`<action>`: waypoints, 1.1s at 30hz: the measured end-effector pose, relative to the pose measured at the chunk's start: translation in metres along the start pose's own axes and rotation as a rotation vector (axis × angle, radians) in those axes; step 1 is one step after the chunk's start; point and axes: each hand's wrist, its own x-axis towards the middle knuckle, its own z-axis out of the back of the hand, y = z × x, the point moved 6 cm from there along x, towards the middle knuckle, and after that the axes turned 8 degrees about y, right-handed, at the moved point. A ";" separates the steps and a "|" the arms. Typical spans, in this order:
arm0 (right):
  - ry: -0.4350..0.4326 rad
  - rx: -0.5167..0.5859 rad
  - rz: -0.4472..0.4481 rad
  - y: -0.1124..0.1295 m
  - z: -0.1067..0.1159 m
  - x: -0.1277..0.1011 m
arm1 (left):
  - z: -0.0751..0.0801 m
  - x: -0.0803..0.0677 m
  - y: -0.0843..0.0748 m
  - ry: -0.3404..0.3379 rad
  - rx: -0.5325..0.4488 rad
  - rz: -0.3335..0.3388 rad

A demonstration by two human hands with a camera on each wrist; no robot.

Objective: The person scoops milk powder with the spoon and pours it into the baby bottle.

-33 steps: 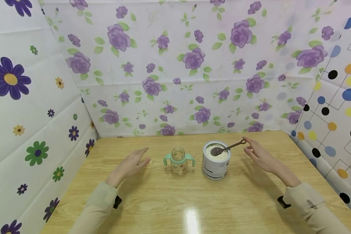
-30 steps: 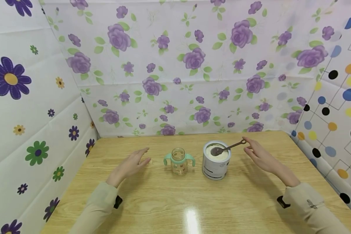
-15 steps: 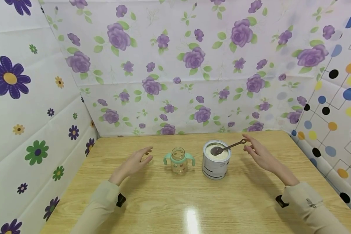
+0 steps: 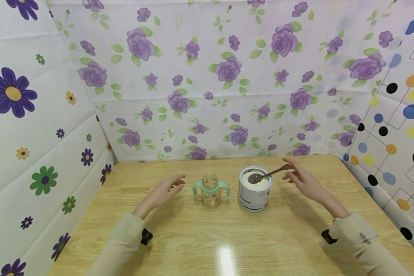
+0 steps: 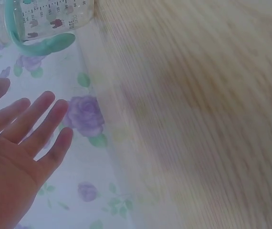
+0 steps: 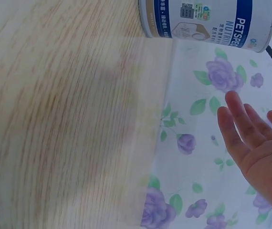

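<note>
A see-through baby bottle [image 4: 211,197] without a lid stands upright, with mint-green handles [image 5: 45,45] at both sides. Measuring marks show on it in the left wrist view. My left hand [image 4: 162,193] hovers left of it, fingers spread and slightly bent, holding nothing. To the bottle's right stands a tin [image 4: 254,197] filled near the top with pale powder [image 4: 260,185]. A dark brown spoon [image 4: 256,178] lies with its bowl on the powder, its handle reaching out over the rim. My right hand [image 4: 307,184] is at the handle's end, fingers loosely bent, thumb apart from the fingers.
The wooden table [image 4: 193,237] ends at a flower-print cloth backdrop [image 4: 207,126]. Patterned cloths also flank the left and right sides. The tin's printed label [image 6: 212,24] shows in the right wrist view. A dark wrist camera [image 4: 146,237] hangs under the left sleeve.
My left hand has moved right, closer to the bottle, its fingers bending a little more. My right hand has shifted slightly left over the spoon's handle end. Bottle, tin and spoon stay put.
</note>
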 end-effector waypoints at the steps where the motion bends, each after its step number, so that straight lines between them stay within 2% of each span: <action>1: -0.007 0.009 0.007 0.001 0.000 0.000 | 0.000 0.001 0.000 0.002 -0.010 -0.001; 10: -0.054 0.097 0.035 0.015 0.004 0.004 | -0.007 0.007 -0.003 0.047 -0.057 -0.012; 15: -0.054 0.163 0.020 0.008 0.004 0.005 | -0.011 0.009 -0.004 0.075 -0.065 -0.024; 33: -0.063 0.248 -0.030 0.014 0.003 0.009 | -0.026 0.022 -0.008 0.097 -0.146 -0.018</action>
